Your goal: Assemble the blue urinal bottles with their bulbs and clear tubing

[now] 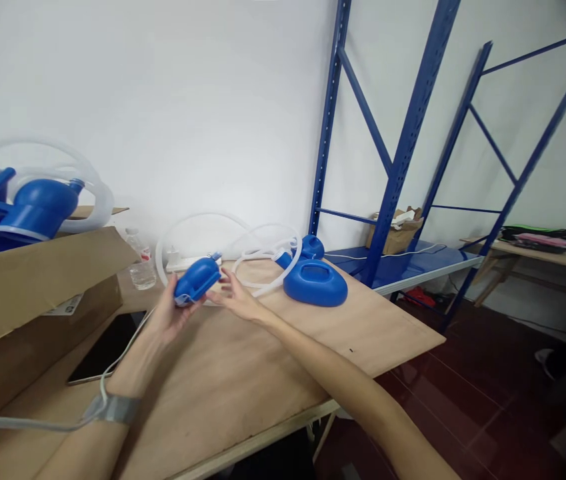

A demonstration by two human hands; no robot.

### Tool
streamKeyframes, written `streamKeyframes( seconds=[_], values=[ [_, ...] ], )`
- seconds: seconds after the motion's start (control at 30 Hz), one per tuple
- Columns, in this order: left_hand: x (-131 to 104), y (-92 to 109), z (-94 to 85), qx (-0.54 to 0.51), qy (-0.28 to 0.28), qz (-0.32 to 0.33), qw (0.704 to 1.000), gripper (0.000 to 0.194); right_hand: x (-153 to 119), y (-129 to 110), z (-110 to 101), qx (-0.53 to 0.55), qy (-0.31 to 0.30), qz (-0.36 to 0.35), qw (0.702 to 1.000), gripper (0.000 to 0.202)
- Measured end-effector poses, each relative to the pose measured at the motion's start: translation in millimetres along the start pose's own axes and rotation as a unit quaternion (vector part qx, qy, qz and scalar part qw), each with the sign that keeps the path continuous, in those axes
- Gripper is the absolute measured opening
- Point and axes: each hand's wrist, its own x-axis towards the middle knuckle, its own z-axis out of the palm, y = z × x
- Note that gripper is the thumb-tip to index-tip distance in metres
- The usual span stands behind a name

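Observation:
My left hand is closed around a blue plastic urinal head with a side handle, held tilted above the table. My right hand is at its right end, fingers apart; whether the fingertips touch it I cannot tell. Behind the hands, a coiled clear hose lies on the table and rises against the wall. To the right sits a blue urinal bottle on its side, with another blue plastic piece just behind it.
On the left, an open cardboard box holds more blue parts and hose. A black tablet-like device lies beside it, near a clear water bottle. A blue metal rack stands past the wooden table's right edge.

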Motion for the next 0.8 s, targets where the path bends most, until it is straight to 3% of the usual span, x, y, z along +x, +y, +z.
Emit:
streamKeyframes(
  seconds=[0.07,0.13,0.2,0.27,0.37,0.5,0.57,0.67,0.8],
  values=[
    [-4.5,-23.1,10.1,0.064,-0.066,-0.031,0.995,0.048,-12.0,10.8,-0.5,0.150,-0.033,0.076,0.985,0.082],
    [-5.3,-39.4,14.4,0.146,-0.091,-0.024,0.985,0.058,-18.5,19.6,-4.5,0.223,-0.022,0.104,0.969,0.068],
    [-2.7,-45.1,12.7,0.219,-0.098,0.026,0.971,0.061,-22.2,26.0,-10.7,0.232,-0.001,0.108,0.967,0.057],
    [-0.2,-42.2,8.0,0.290,-0.094,0.107,0.946,0.056,-25.1,30.2,-17.2,0.224,0.002,0.110,0.968,0.058],
    [-3.2,-33.1,3.4,0.397,-0.100,0.246,0.879,0.049,-28.3,33.1,-24.0,0.226,-0.018,0.109,0.968,0.066],
    [-15.0,-22.1,9.2,0.467,-0.084,0.360,0.804,0.071,-27.9,37.8,-29.9,0.153,-0.047,0.063,0.985,0.064],
    [-15.3,-14.9,14.5,0.501,-0.108,0.373,0.774,0.068,-27.0,43.2,-33.3,0.085,-0.053,0.034,0.994,0.068],
    [-3.1,-1.1,19.6,0.590,-0.147,0.369,0.703,0.052,-27.2,51.8,-38.8,0.027,-0.065,0.019,0.997,0.076],
    [19.5,13.9,15.9,0.679,-0.182,0.366,0.610,0.056,-30.2,54.5,-43.2,-0.012,-0.077,0.026,0.997,0.087]
  ],
)
